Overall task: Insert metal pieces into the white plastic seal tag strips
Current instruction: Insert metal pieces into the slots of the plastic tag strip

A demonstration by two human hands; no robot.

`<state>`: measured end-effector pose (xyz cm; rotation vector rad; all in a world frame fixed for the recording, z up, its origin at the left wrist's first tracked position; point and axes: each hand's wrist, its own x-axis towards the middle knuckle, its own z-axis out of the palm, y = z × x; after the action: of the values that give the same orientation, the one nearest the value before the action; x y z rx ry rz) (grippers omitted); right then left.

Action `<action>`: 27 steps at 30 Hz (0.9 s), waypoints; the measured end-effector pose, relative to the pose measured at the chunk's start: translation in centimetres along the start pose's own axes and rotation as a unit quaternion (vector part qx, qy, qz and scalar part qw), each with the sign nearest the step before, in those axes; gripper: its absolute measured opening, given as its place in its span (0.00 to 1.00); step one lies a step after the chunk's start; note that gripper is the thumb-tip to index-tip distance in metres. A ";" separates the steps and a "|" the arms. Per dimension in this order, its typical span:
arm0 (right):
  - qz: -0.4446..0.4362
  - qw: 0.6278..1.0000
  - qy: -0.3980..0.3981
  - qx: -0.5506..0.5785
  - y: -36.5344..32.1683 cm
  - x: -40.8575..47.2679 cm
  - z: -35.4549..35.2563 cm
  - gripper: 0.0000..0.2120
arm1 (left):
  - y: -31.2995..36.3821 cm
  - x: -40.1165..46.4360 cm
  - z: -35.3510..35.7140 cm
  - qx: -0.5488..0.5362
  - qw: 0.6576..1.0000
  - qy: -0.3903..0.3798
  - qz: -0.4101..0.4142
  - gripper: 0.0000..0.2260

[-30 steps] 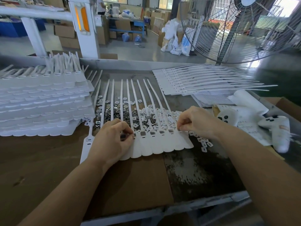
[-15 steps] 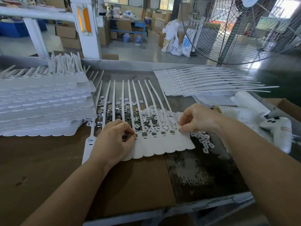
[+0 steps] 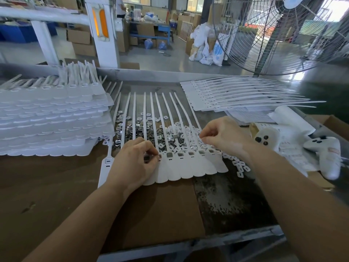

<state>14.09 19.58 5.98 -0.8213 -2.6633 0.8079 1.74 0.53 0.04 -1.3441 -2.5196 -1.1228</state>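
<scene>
Two hands: left grip (image 3: pixel 135 159) pinches a metal piece (image 3: pixel 147 158) over ten joined strips (image 3: pixel 190 167); right grip (image 3: pixel 224 136), lifted toward 12 o'clock, looks pinched, contents unclear.

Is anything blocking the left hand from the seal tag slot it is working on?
Nothing visible does. The left hand rests directly on the row of seal tags, fingertips at a slot. The right hand is apart, over the loose pieces.

Left hand (image 3: pixel 135 163), right hand (image 3: pixel 225 138) bare; forearms uncovered, no sleeves showing.
</scene>
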 end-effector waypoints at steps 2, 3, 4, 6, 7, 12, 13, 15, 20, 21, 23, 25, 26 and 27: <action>-0.021 0.999 0.018 -0.016 -0.9 0.2 1.1 0.04 | -0.1 0.0 0.0 -0.001 1.000 -0.002 0.000 0.01; -0.030 0.999 0.026 -0.024 -1.2 0.3 1.7 0.05 | -0.1 0.0 0.0 -0.001 1.000 -0.003 0.000 0.01; -0.038 0.998 0.035 -0.030 -1.6 0.4 2.2 0.05 | -0.2 0.0 0.0 0.000 1.000 -0.003 0.000 0.01; -0.050 0.997 0.049 -0.045 -2.2 0.5 3.2 0.07 | -0.2 0.0 0.0 0.003 1.000 -0.006 0.000 0.01; -0.051 0.996 0.054 -0.056 -2.4 0.6 3.7 0.08 | -0.2 0.1 0.0 0.002 1.000 -0.008 -0.002 0.01; -0.039 0.987 0.075 -0.135 -2.4 1.2 5.6 0.12 | -0.2 0.7 -0.9 -0.035 0.997 -0.059 -0.036 0.09; -0.038 0.986 0.077 -0.145 -2.3 1.3 5.8 0.13 | -0.3 0.9 -1.2 -0.050 0.995 -0.075 -0.044 0.10; -0.039 0.984 0.083 -0.152 -2.1 1.3 6.1 0.13 | -0.5 1.1 -1.9 -0.075 0.991 -0.102 -0.052 0.09; -0.015 0.985 0.096 -0.144 -1.8 1.3 6.0 0.13 | -0.6 0.7 -2.5 -0.080 0.992 -0.095 -0.035 0.10; -0.010 0.985 0.093 -0.148 -1.8 1.3 5.9 0.14 | -0.6 0.6 -2.4 -0.081 0.992 -0.088 -0.029 0.10; -0.001 0.983 0.089 -0.159 -1.7 1.4 5.7 0.14 | -0.7 0.5 -2.1 -0.076 0.994 -0.071 -0.018 0.11; 0.008 0.983 0.083 -0.164 -1.7 1.5 5.5 0.14 | -0.8 0.5 -1.7 -0.058 0.997 -0.053 -0.013 0.11; 0.009 0.983 0.080 -0.165 -1.7 1.5 5.4 0.14 | -0.9 0.5 -1.6 -0.050 0.998 -0.044 -0.013 0.11; 0.008 0.983 0.080 -0.165 -1.6 1.5 5.3 0.14 | -1.0 0.5 -1.5 -0.047 0.998 -0.035 -0.013 0.11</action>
<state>10.12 17.00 2.64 -0.9395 -2.6830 0.2873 0.27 -0.43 0.72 -1.3995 -2.5695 -1.2344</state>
